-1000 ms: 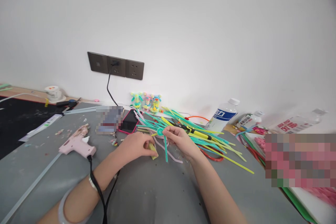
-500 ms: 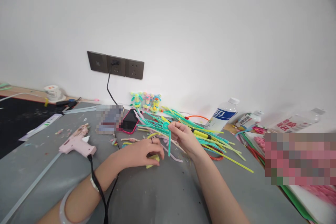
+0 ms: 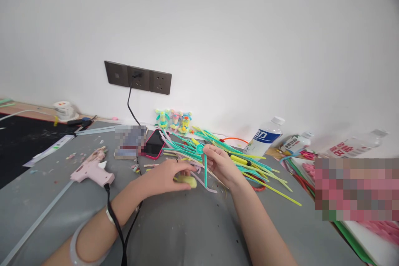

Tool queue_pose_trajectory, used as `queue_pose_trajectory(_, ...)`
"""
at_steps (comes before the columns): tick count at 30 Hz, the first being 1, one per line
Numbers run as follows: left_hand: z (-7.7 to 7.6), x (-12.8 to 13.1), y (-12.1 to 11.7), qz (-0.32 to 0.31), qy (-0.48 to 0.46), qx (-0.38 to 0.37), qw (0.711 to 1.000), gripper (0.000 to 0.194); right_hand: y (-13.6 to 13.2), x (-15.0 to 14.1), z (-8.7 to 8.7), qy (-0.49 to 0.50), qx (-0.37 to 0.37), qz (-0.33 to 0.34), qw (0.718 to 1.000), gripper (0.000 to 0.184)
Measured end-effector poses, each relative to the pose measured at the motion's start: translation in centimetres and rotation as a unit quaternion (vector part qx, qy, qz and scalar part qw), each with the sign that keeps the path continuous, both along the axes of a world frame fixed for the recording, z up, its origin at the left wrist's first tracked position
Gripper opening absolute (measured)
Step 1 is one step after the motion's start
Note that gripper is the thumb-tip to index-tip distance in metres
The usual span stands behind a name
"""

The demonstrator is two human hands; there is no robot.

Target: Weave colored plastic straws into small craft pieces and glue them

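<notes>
My right hand pinches a teal pipe cleaner, its upper end coiled into a flat disc and its tail hanging straight down. Low over the table, my left hand is closed around a small pale-yellow piece, which pokes out beyond the thumb; its exact kind is hard to make out. Behind both hands spreads a loose pile of teal, yellow and lilac pipe cleaners. A yellow-and-black tool handle lies among them.
A pink glue gun with a black cord lies at left, the cord passing by my left forearm. A phone and three small figures are near the wall. Bottles stand at right, beside pink material.
My left hand has lifted the yellow piece and turned it, bringing it slightly right. The right hand has shifted a little to the right with the teal coil.
</notes>
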State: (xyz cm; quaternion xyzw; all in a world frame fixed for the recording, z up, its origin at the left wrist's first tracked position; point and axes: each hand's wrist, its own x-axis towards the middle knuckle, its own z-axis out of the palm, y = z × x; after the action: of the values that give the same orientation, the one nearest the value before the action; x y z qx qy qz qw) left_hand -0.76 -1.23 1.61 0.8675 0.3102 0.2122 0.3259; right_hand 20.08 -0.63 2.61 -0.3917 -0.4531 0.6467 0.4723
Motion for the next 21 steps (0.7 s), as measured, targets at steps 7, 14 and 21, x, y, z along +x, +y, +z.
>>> queue_pose_trajectory(7,-0.3,-0.1,0.9,0.087,-0.199,0.028,0.976,0.015,-0.3,-0.5,-0.2,0.016,-0.015,0.043,0.999,0.038)
queue_pose_trajectory(14,-0.3,0.4,0.5,0.131,-0.215,-0.029,0.967,0.015,-1.0,-2.0,-0.1,0.012,-0.015,0.057,0.998,0.040)
queue_pose_trajectory(21,-0.4,0.6,0.5,0.151,-0.225,0.003,0.962,0.016,-1.1,-2.3,-0.3,0.003,-0.007,0.056,0.998,0.037)
